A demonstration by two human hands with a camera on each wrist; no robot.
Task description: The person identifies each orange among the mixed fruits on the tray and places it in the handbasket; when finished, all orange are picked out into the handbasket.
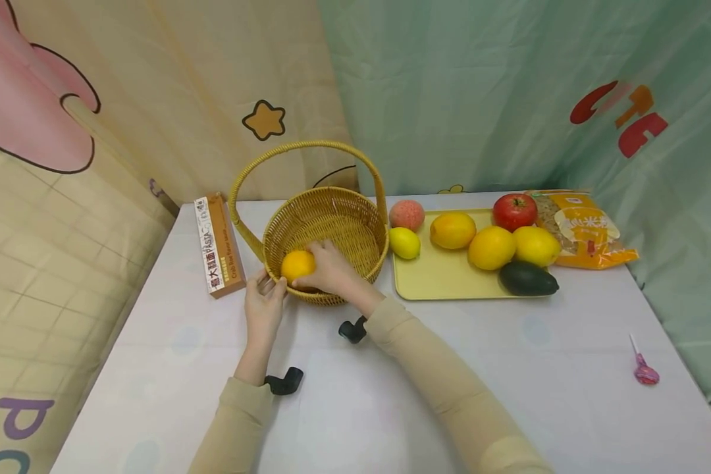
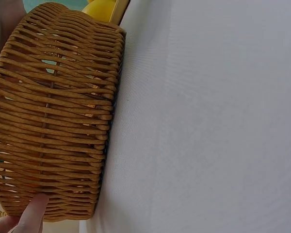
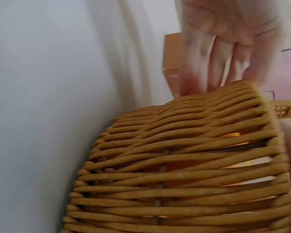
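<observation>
A round wicker basket [image 1: 355, 230] with a tall arched handle [image 1: 308, 143] stands on the table. My left hand [image 1: 263, 304] holds its front-left rim, thumb at the edge. In the left wrist view a fingertip [image 2: 38, 201] lies against the woven side. My right hand [image 1: 332, 270] reaches over the front rim into the basket and grips an orange [image 1: 298, 264] low at the left inside wall. The right wrist view shows the weave [image 3: 184, 170] close up, with my left hand [image 3: 228, 34] at its edge; orange colour shows through the gaps.
Right of the basket, a yellow tray [image 1: 429, 280] bears several fruits, including a red apple [image 1: 515, 211] and a dark green avocado [image 1: 528, 278]. An orange food bag [image 1: 586, 230] lies beside it. A pasta box [image 1: 219, 245] lies left; a lollipop [image 1: 646, 372] at far right.
</observation>
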